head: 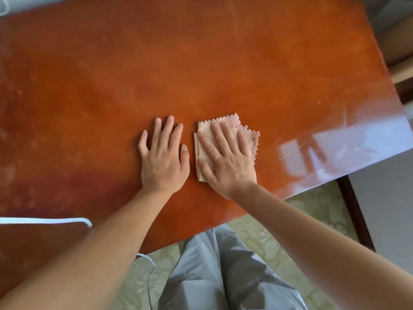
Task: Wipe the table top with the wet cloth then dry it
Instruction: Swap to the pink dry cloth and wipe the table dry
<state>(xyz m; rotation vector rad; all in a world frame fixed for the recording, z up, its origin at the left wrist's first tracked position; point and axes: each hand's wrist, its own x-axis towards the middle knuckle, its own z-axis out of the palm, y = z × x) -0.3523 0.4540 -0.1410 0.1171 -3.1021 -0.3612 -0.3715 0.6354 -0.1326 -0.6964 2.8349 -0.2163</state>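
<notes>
A glossy reddish-brown wooden table top (201,63) fills most of the head view. A folded pale pink cloth (251,139) with zigzag edges lies on it near the front edge. My right hand (225,157) presses flat on the cloth with straight, spread fingers, covering its middle. My left hand (162,157) rests flat on the bare wood just left of the cloth, fingers straight, holding nothing. The two hands are a small gap apart.
The table's right end (357,142) shines with window glare and faint streaks. A white-edged object (44,220) sits at the front left, with a thin cable (149,265) hanging below. My grey trousers (212,276) and a green patterned floor (279,220) show beneath the front edge.
</notes>
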